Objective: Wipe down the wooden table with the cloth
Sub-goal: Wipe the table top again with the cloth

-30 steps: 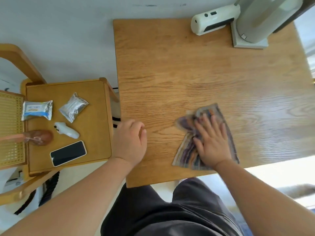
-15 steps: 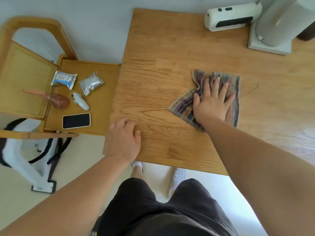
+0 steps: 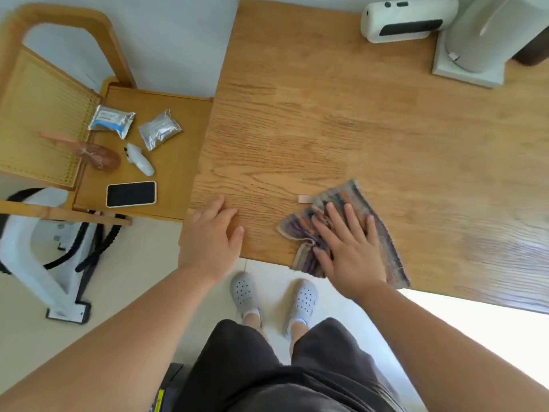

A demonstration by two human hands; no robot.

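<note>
while the striped cloth [image 3: 347, 194] sits right at the near edge of the wooden table [image 3: 356, 114], with a bit of it hanging off over that edge, the right hand [image 3: 350, 251] is flat on top of it. its fingers [image 3: 335, 221] are straight and spread fairly wide, pressing the cloth down, not gripping it. a small pale tag [image 3: 304, 198] sticks out of the cloth's left side and lies on the table.

the left hand [image 3: 211, 242] rests on the table's near left corner, fingers relaxed on the wood, thumb out to the side, holding nothing.

at the table's far edge, toward the right, there's a white boxy gadget [image 3: 407, 20], and just beside it a grey appliance [image 3: 475, 40] on a square base.

against the table's left side is a lower wooden seat [image 3: 178, 179] with a phone [image 3: 131, 194] face up, two foil packets [image 3: 160, 129], a little white bottle [image 3: 139, 160] and a brownish wrapped thing [image 3: 98, 154], can't tell what. below the table's near edge, grey clogs [image 3: 245, 292] on a pale floor.
</note>
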